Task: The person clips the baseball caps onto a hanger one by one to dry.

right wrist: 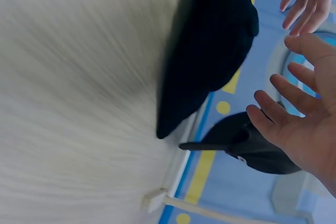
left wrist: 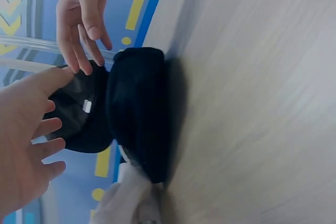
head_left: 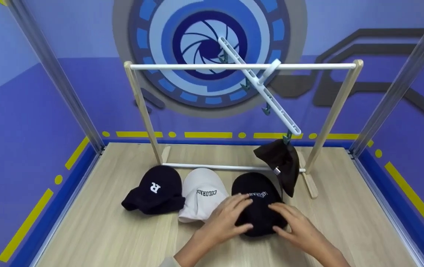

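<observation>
A black cap (head_left: pixel 258 215) with white lettering lies on the table, front right of centre. My left hand (head_left: pixel 227 218) is over its left side, fingers spread and relaxed. On the opposite side is my right hand (head_left: pixel 297 226), likewise with loosely parted fingers. Both wrist views show a gap between the palms and the black cap (left wrist: pixel 137 103), and neither hand grips anything. Behind it, a dark brown cap (head_left: pixel 284 167) hangs from a green clip (head_left: pixel 287 138) at the near end of a white hanger (head_left: pixel 260 85).
Left of the black cap lie a white cap (head_left: pixel 202 193) with dark lettering and a navy cap (head_left: pixel 160 189) with a white R. A wooden rack (head_left: pixel 330 115) with a white top rail (head_left: pixel 182 66) stands behind them. More green clips (head_left: pixel 266 109) hang along the hanger.
</observation>
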